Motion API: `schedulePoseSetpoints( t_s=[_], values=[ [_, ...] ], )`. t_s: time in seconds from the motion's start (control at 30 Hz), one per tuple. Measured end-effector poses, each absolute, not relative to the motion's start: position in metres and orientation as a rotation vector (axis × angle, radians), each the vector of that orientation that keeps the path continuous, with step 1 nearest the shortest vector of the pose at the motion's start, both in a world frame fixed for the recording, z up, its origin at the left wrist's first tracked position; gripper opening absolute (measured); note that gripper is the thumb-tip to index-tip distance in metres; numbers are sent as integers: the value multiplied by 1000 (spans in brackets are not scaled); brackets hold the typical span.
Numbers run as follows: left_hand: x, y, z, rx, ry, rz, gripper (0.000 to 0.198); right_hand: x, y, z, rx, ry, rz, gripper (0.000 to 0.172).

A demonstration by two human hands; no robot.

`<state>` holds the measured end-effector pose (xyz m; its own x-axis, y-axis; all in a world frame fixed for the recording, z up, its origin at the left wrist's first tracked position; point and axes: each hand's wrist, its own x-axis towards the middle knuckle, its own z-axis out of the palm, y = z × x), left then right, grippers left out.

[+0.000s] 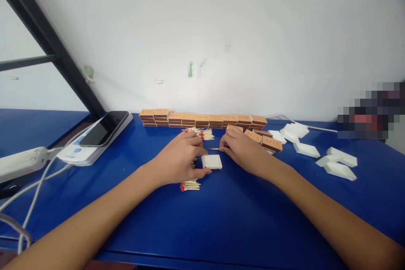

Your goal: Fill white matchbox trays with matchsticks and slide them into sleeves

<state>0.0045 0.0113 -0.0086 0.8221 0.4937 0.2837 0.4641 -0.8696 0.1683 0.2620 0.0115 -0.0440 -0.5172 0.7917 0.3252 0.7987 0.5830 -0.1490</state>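
Note:
A small white matchbox tray (211, 162) lies on the blue table in front of me. My left hand (182, 156) grips it from the left, the index finger at its far edge and the thumb at its near edge. Beyond the tray's right corner, my right hand (236, 145) pinches a thin match (214, 149) whose red head points left. One pile of red-headed matches (207, 134) lies behind my left hand. Another pile (190, 185) shows below its thumb, and a few more matches are partly hidden under the palm.
Orange matchboxes (202, 120) stand stacked in a row along the wall. Loose matchboxes (271, 143) sit by my right wrist, and several white trays (306, 149) are scattered further right. At left are a phone (104, 128) on a white box (79, 154), a power strip (23, 163) and cables.

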Motion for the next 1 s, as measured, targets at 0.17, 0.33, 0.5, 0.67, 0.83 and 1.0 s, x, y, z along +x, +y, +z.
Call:
schedulePoseSetpoints(
  t_s=[0.17, 0.33, 0.5, 0.67, 0.83, 1.0],
  values=[
    [4, 11, -8, 2908, 814, 459, 37, 262, 0, -31, -1265, -2495, -132, 19],
    [5, 10, -10, 2923, 803, 472, 37, 239, -21, -20, -1217, -2586, -238, 17],
    [6, 10, -11, 2949, 775, 484, 34, 231, -29, -17, -1144, -2553, 21, 12],
    [6, 10, -10, 2934, 781, 478, 37, 250, -27, -8, -1222, -2439, 249, 12],
    [4, 9, -9, 2927, 778, 487, 38, 249, -28, -8, -1259, -2481, 444, 13],
    [4, 10, -11, 2936, 771, 468, 36, 242, -29, -15, -1254, -2490, 476, 18]
  ],
)
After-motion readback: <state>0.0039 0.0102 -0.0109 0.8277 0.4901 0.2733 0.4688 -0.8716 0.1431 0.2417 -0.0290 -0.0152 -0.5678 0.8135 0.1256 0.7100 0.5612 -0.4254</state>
